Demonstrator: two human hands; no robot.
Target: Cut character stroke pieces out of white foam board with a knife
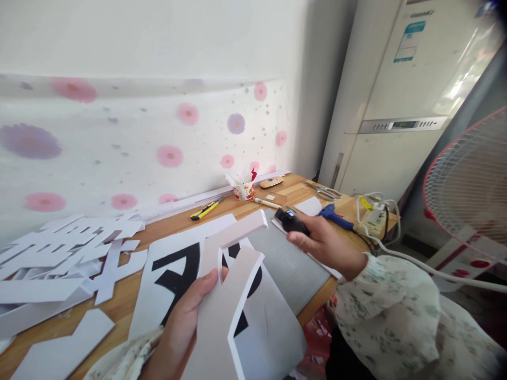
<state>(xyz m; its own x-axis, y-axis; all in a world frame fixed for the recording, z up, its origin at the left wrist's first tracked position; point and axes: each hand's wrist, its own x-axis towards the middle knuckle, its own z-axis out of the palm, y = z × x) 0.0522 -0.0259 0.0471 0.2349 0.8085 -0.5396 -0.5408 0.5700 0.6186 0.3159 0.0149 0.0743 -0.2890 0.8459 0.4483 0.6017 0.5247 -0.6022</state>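
Observation:
My left hand [186,311] is closed around a white cut-out foam-board character [224,311], its thumb lying on the piece near a notch. The cut-out is tilted above the tabletop. Behind it lies a white printed sheet [162,248] with bold black strokes, partly covered. Over the right side of the grey mat [297,272], my right hand [322,243] grips a small black hand-held object [291,220]. Its exact kind does not show clearly. A white strip sits on the mat just below that object.
White foam cut-outs [79,245] are piled on the left. Along the back are a yellow utility knife [206,209], a paper cup [243,191], a mouse [271,182] and scissors [324,191]. A blue glue gun [335,215], power strip [375,219] and fan [471,179] are right.

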